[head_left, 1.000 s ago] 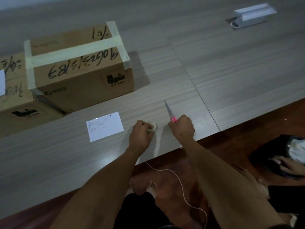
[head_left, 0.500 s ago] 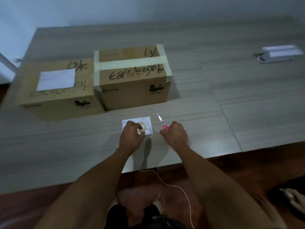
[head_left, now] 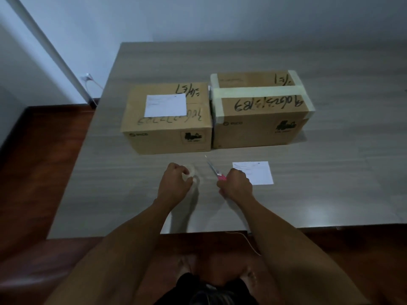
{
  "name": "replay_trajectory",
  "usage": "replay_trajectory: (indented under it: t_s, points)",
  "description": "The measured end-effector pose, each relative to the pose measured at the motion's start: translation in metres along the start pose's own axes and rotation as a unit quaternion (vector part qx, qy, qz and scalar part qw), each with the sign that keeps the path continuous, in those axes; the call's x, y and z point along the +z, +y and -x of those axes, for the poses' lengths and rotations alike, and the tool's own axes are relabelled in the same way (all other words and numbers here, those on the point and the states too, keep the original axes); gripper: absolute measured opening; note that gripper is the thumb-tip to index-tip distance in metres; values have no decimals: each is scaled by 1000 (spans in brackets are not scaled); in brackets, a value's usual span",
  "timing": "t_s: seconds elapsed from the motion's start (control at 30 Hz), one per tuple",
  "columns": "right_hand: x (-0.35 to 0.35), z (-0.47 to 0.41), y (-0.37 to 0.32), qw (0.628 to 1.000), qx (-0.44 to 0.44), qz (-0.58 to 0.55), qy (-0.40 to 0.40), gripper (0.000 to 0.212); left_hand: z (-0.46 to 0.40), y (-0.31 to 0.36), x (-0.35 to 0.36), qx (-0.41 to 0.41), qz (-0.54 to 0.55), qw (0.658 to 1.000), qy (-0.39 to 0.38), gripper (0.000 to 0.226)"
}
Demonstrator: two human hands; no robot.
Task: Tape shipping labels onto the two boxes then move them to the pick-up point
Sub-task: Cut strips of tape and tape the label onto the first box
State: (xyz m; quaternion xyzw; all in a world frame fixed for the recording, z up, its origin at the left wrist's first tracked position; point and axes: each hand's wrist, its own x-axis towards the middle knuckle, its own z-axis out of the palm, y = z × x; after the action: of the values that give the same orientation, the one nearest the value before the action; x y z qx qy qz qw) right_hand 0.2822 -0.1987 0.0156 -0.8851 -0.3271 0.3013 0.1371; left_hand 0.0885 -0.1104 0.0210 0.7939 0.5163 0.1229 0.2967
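Note:
Two cardboard boxes stand side by side on the grey table (head_left: 330, 194). The left box (head_left: 167, 128) has a white shipping label (head_left: 165, 105) lying on its top. The right box (head_left: 259, 115) carries pale tape bands and no label. A second label (head_left: 257, 172) lies flat on the table in front of the right box. My left hand (head_left: 175, 186) is closed on a clear tape roll (head_left: 191, 172) just in front of the left box. My right hand (head_left: 234, 186) grips pink-handled scissors (head_left: 214, 170), blades pointing up-left toward the boxes, partly over the loose label's left edge.
The table's near edge runs just below my forearms, its left edge lies beside the left box. Brown wooden floor surrounds the table. A white pole (head_left: 50, 51) and a wall socket with a cable (head_left: 88, 78) are at the far left. A thin white cord (head_left: 248, 241) hangs by my right arm.
The view has swung left and the boxes now sit centred. My hands have shifted left of the loose label, which now lies to the right of my right hand.

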Motion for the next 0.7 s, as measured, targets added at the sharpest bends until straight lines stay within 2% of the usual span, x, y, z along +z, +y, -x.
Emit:
replay_trajectory:
  t_s: [0.27,0.7]
  points:
    - [54,4,-43,1000,14,-2,-19,26,-6,-61,-27,-17,14,1000,-7,29]
    - [67,-6,-46,999,13,36,-22,29,-9,-66,-19,-6,39,999,-1,31]
